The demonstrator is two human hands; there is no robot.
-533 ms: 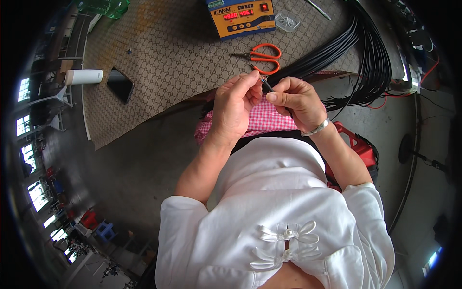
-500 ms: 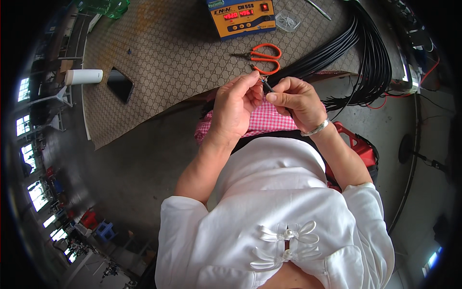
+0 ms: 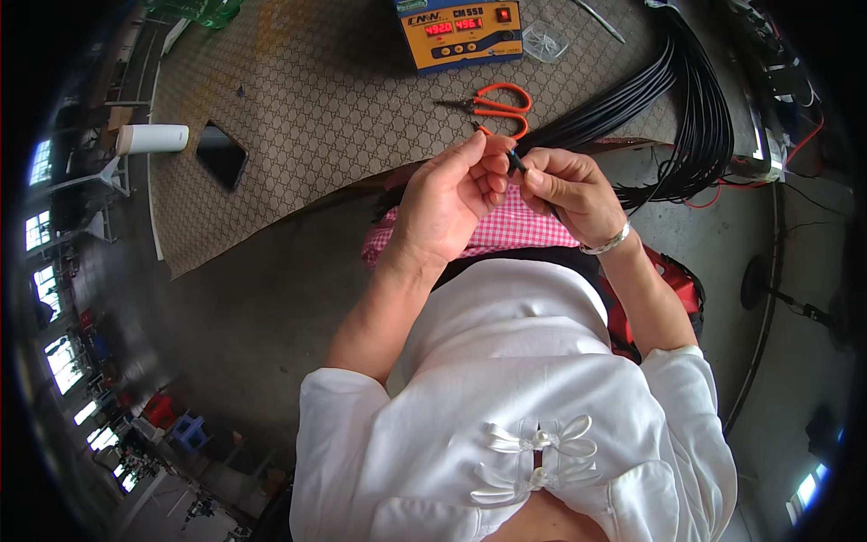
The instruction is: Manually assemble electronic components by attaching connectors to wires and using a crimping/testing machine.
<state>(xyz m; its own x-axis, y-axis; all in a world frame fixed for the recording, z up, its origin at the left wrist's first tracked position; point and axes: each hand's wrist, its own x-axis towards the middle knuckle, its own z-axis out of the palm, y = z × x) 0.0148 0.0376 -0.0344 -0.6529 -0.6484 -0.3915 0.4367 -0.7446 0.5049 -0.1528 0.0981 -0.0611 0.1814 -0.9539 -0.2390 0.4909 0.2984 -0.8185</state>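
Note:
Between my two hands, just off the table's near edge, is the end of a thin black cable (image 3: 517,163). My right hand (image 3: 575,191) pinches it between thumb and fingers, and its length runs down under that palm. My left hand (image 3: 454,199) meets the cable's tip with thumb and forefinger pressed together, the other fingers curled. The tiny wire ends there are mostly hidden by the fingertips. Beyond the hands lie orange-handled scissors (image 3: 499,110), blades pointing left. A large bundle of black cables (image 3: 623,101) spreads to the right and hangs over the table edge.
A yellow-and-blue power box (image 3: 465,41) with a red display stands at the back, beside a clear plastic dish (image 3: 545,42). A phone (image 3: 221,155) and a white tumbler (image 3: 153,139) are at the left. Pink checked cloth (image 3: 506,221) covers my lap.
The cable end and my right hand have shifted a little to the right. My left fingertips have followed the tip rightward. The view has shifted slightly too.

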